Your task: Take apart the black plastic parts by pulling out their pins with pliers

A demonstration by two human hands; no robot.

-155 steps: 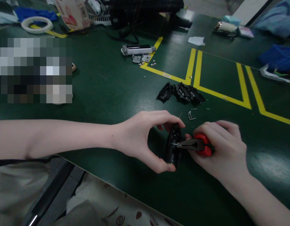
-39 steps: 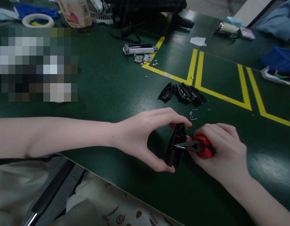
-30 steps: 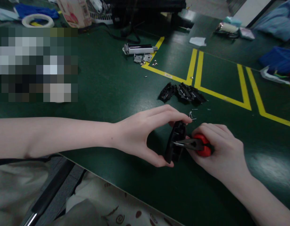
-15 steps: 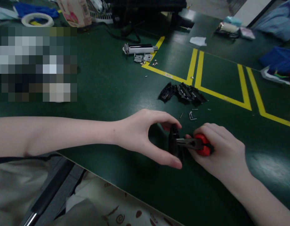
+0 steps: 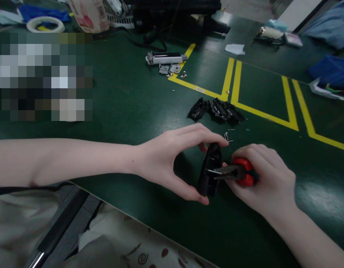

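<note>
My left hand [image 5: 174, 156] grips a curved black plastic part [image 5: 209, 169] by its two ends, thumb below and fingers above. The hollow, ribbed side of the part faces right. In my right hand [image 5: 265, 178] is a pair of red-handled needle-nose pliers [image 5: 246, 172], held closed-fisted. The plier tips reach into the hollow of the black part; whether they clamp a small pin there I cannot tell. Beyond the hands lie several thin metal pins [image 5: 227, 136] and a row of similar black plastic parts [image 5: 216, 108].
Farther back on the green table [image 5: 127, 85] rest a white and black device [image 5: 166, 58], small metal plates [image 5: 169, 69] and tiny rings [image 5: 183, 75]. Yellow tape lines [image 5: 266, 116] mark the right side. A tape roll [image 5: 45, 24] and a blue bag [image 5: 332, 76] sit toward the edges.
The black part has turned so that more of its hollow side shows. My left fingers have stretched farther right over its top end. The pliers have shifted slightly right.
</note>
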